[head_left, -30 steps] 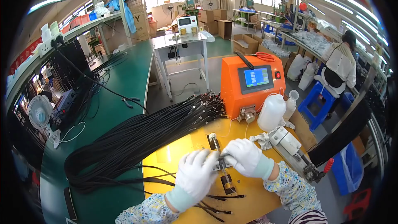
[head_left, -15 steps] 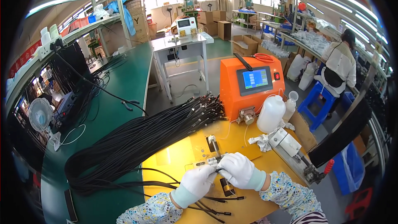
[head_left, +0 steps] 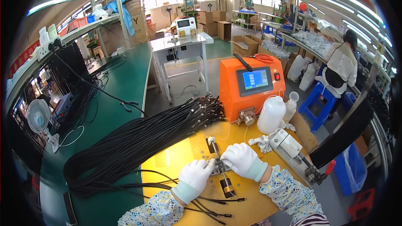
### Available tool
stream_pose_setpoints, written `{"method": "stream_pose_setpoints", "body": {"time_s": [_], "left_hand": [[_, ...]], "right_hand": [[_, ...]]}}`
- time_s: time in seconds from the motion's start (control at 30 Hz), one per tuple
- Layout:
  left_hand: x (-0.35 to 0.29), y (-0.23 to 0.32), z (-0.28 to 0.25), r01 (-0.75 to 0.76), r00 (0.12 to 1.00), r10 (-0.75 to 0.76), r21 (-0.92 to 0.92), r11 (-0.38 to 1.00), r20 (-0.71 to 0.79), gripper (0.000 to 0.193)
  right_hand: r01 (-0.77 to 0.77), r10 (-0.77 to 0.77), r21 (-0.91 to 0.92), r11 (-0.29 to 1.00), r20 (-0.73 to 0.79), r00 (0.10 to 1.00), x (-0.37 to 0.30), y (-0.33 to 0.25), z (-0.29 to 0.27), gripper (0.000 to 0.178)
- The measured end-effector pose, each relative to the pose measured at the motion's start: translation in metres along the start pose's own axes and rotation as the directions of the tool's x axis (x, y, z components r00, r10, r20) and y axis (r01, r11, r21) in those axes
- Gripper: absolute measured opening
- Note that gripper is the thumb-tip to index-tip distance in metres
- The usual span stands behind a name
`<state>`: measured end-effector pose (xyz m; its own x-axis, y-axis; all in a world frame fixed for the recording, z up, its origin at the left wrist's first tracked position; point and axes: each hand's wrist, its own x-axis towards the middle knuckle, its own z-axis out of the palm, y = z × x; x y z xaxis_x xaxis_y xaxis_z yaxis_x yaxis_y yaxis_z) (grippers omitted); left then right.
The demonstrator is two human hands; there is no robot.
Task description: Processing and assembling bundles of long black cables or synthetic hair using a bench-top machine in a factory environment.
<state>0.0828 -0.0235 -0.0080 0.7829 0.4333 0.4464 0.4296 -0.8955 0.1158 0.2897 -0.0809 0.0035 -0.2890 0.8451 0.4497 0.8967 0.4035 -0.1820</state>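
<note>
Both my hands wear white gloves and meet over a small metal fixture (head_left: 226,180) with slim cylinders, fixed to the yellow work plate (head_left: 167,159). My left hand (head_left: 196,177) is closed in a pinch at the fixture's left side; what its fingertips hold is hidden. On the right, my right hand (head_left: 242,159) has its fingers bent together against the fixture's upper part, their tips hiding anything small there. Several black cables (head_left: 157,177) pass under my left wrist, and their connector ends (head_left: 226,214) lie near the plate's front edge.
A large bundle of black cables (head_left: 138,136) lies across the green table (head_left: 113,88). Behind the plate stand an orange machine (head_left: 230,79) with a screen and a white bottle (head_left: 272,115). A red-handled clamp (head_left: 330,167) sits right. A person (head_left: 341,65) sits farther off.
My hands have drawn slightly apart: the left shifted left, the right rose a little. More of the metal fixture shows between and below them. The whole view has shifted slightly.
</note>
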Motion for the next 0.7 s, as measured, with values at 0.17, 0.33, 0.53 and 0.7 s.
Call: {"method": "stream_pose_setpoints", "body": {"time_s": [0.17,0.33,0.53,0.7], "left_hand": [[-0.004,0.0,0.001,-0.061,0.998,0.059,0.132,0.989,0.023,0.037],[-0.006,-0.001,0.004,-0.072,0.997,0.071,0.127,0.989,0.01,0.037],[0.0,0.003,0.003,-0.095,0.995,0.095,0.113,0.989,0.007,0.037],[-0.005,-0.001,0.006,-0.061,0.998,0.062,0.102,0.993,-0.005,0.038]], "right_hand": [[0.015,-0.02,-0.065,0.998,-0.081,0.996,0.032,0.028,-0.004,0.006],[0.103,-0.111,-0.39,0.915,0.001,0.994,0.109,0.042,0.04,0.006],[0.162,-0.133,-0.525,0.836,0.092,0.987,0.129,0.059,0.052,0.004],[0.146,-0.153,-0.442,0.885,0.021,0.988,0.116,0.042,0.021,0.006]]}}
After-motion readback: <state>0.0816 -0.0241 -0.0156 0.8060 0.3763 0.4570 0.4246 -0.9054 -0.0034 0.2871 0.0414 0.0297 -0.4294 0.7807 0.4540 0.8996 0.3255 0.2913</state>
